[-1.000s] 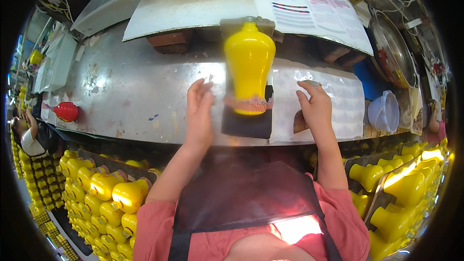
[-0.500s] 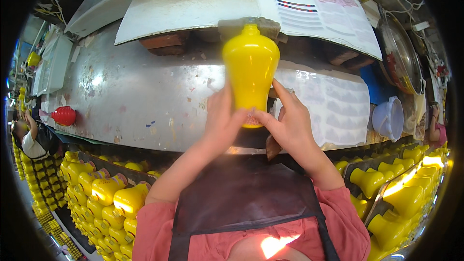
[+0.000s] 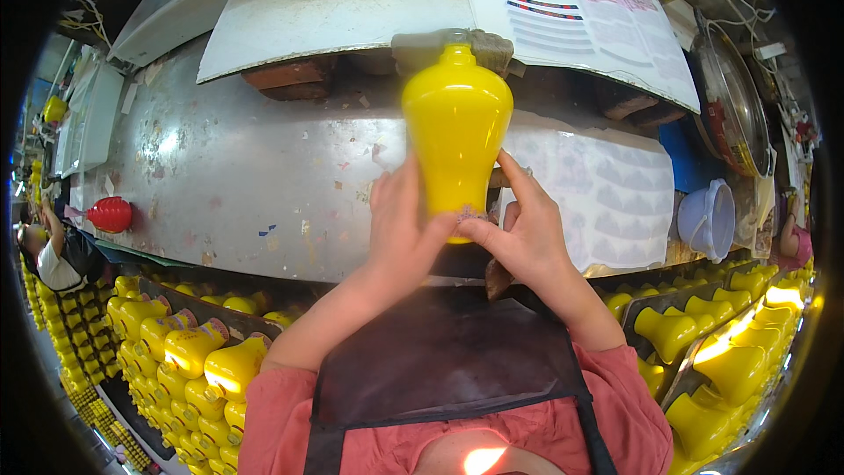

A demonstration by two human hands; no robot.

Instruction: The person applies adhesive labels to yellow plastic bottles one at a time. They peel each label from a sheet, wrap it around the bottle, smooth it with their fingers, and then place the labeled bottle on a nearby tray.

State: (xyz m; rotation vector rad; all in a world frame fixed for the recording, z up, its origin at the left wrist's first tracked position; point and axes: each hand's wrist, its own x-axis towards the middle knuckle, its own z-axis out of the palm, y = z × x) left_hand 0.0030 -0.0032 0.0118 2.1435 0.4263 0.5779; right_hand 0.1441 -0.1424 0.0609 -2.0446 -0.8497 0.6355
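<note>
The vase's (image 3: 457, 119) foot is hidden behind both hands, and its neck meets a grey block at twelve o'clock, so how it stands is hard to tell. A small patterned patch low on it, possibly a decal, is too small to make out. The left hand (image 3: 403, 233) curls against the vase's lower left side. The right hand (image 3: 525, 230) cups the lower right, thumb pressing on that patch. The vase is upright above the metal bench (image 3: 246, 176), near centre.
</note>
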